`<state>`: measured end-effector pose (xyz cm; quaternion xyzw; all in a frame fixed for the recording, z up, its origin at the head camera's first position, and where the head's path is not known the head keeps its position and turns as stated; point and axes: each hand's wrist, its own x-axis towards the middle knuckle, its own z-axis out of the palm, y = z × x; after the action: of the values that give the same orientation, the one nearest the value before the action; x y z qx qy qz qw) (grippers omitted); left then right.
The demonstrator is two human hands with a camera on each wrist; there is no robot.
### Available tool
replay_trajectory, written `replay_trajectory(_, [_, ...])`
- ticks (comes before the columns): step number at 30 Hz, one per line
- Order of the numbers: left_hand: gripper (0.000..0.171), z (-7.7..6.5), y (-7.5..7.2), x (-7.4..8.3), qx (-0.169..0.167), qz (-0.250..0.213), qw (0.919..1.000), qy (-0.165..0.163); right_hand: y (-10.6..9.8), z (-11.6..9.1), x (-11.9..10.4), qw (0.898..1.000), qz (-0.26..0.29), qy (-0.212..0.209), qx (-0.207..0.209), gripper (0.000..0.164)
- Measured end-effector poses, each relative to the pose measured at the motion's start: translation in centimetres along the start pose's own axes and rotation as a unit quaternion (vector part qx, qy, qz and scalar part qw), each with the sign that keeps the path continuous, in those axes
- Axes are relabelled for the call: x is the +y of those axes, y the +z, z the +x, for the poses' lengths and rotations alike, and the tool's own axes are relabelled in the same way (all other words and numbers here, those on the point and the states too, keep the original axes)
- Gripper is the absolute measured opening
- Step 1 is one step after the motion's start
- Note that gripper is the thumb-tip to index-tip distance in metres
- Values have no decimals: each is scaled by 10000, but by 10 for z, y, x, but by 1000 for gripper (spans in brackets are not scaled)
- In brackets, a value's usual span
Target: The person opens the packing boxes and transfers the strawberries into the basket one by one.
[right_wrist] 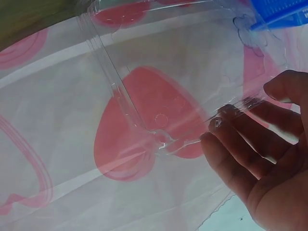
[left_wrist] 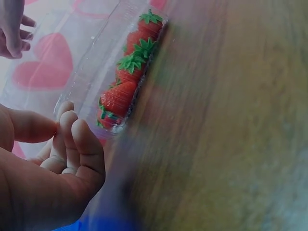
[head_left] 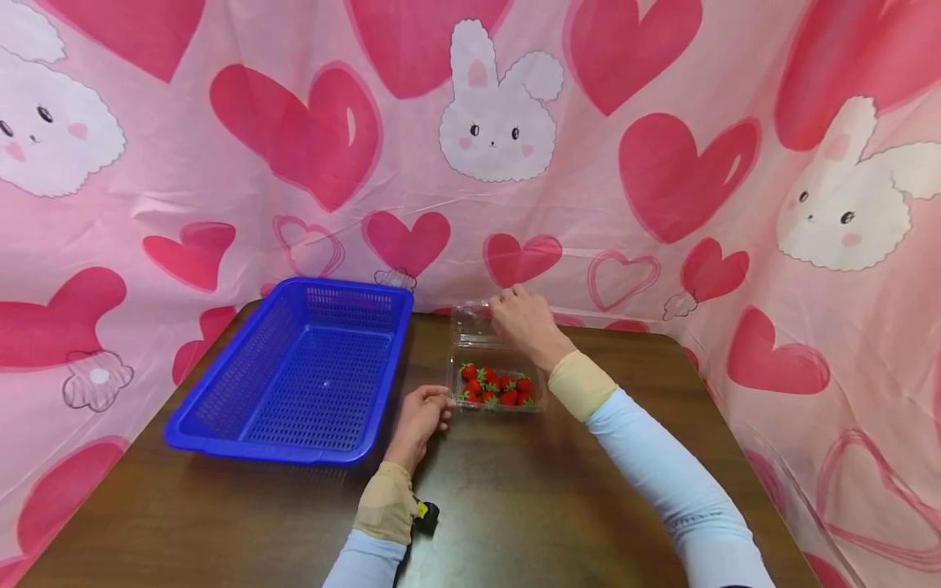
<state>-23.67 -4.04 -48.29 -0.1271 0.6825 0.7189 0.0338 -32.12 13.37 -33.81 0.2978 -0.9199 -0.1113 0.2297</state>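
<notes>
A clear plastic clamshell box (head_left: pixel 496 359) with several red strawberries (head_left: pixel 507 398) stands on the table, its hinged lid (head_left: pixel 470 325) raised at the back. My right hand (head_left: pixel 525 322) holds the lid's edge; in the right wrist view its fingertips (right_wrist: pixel 211 139) lie against the clear plastic, the thumb on the near side. At the box's front left corner is my left hand (head_left: pixel 422 416). Thumb and forefinger pinch the box's rim there, as the left wrist view shows, while the other fingers curl beside it. Green leaves top the strawberries (left_wrist: pixel 120 96).
A large blue plastic basket (head_left: pixel 275 451) with slotted sides stands to the left of the box. The brown wooden table (head_left: pixel 559 506) meets a pink curtain (head_left: pixel 412 180) with hearts and rabbits behind and at the sides.
</notes>
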Motion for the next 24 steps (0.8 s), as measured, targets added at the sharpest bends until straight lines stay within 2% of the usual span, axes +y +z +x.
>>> replay_trajectory(12, [19, -3, 4, -2, 46, -242, 9997, 85, -1, 5, 3, 9992, 113, 322, -221, 17])
replay_trajectory(17, [21, -4, 5, -5, 145, -333, 9992, 143, -1, 5, 5, 9994, 82, 312, -78, 16])
replay_trajectory(21, [20, -6, 4, -6, 272, -360, 9988, 204, -5, 5, 7, 9993, 93, 335, -167, 18])
replay_trajectory(24, [18, -5, 3, -6, 243, -288, 9990, 219, -9, 1, 9, 9988, 152, 422, -182, 18])
